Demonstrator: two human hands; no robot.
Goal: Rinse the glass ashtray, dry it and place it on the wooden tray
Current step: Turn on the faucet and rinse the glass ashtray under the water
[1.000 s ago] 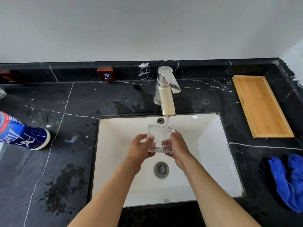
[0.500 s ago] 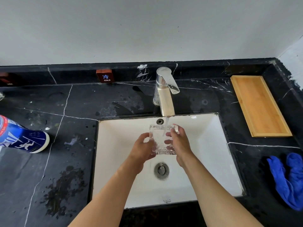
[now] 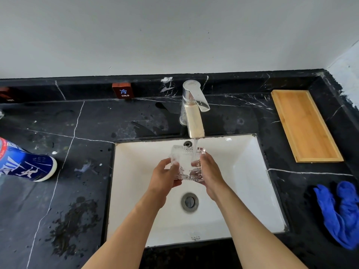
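Observation:
The clear, square cut-glass ashtray (image 3: pixel 186 163) is held tilted over the white sink (image 3: pixel 248 171), under the water running from the chrome faucet (image 3: pixel 193 109). My left hand (image 3: pixel 166 176) grips its left side and my right hand (image 3: pixel 209 171) grips its right side. The stream hits the ashtray's upper right part. The wooden tray (image 3: pixel 303 125) lies bare on the black marble counter at the back right. A blue cloth (image 3: pixel 342 212) lies crumpled on the counter right of the sink.
A blue and white can (image 3: pixel 25 164) lies on its side on the counter at the left edge. A red COLD sign (image 3: pixel 122 90) stands on the back ledge. Water is splashed on the counter (image 3: pixel 71 224) left of the sink. The drain (image 3: pixel 189 201) sits below my hands.
The ashtray has been turned and tipped more upright under the stream, and both hands have shifted their hold slightly. The water keeps running.

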